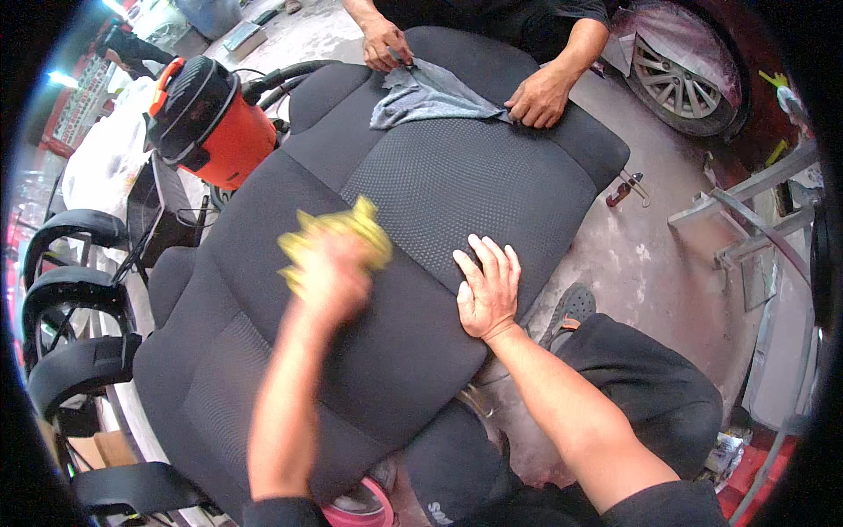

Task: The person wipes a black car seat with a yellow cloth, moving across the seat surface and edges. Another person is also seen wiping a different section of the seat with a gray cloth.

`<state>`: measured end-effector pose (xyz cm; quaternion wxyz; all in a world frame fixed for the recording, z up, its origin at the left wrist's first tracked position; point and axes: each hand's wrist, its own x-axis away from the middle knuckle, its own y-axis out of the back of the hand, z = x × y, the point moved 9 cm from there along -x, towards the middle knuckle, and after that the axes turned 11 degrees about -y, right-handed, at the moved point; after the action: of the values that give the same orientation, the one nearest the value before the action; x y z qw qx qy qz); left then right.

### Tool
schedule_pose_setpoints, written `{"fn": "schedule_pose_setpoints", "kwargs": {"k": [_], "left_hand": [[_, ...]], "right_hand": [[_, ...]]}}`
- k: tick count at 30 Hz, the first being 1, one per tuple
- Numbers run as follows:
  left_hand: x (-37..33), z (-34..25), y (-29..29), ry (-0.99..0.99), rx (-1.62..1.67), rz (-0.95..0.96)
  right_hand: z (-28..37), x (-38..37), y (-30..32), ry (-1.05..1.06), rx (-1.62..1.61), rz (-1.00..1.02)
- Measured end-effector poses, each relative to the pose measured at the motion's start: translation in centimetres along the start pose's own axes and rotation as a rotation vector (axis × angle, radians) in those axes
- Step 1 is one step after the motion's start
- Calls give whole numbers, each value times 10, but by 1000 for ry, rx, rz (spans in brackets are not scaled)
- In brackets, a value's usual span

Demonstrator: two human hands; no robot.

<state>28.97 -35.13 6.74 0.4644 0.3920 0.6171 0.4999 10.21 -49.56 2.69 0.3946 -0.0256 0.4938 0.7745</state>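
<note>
A large black fabric car seat back (421,334) with dotted panels lies flat before me. My left hand (334,279) is closed on a crumpled yellow cloth (362,230) over the middle of the seat back; both are smeared by motion. With fingers spread, my right hand (488,290) rests palm down on the fabric near its right edge. Across from me, another person's two hands (537,95) hold a grey-blue cloth (436,98) stretched over the far part of the upholstery.
An orange and black vacuum cleaner (224,132) stands at the far left. Black curved armrests (83,303) line the left side. A car wheel (676,79) is at the far right, with a metal stand (746,211) nearer. A pink ring-shaped object (373,505) shows below the seat's near edge.
</note>
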Motion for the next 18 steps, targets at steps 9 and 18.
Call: {"fn": "schedule_pose_setpoints", "kwargs": {"k": [9, 18], "left_hand": [[107, -60, 141, 316, 1149, -251], [130, 265, 71, 657, -141, -413]], "right_hand": [[5, -6, 5, 0, 4, -11], [47, 10, -25, 76, -65, -30]]}}
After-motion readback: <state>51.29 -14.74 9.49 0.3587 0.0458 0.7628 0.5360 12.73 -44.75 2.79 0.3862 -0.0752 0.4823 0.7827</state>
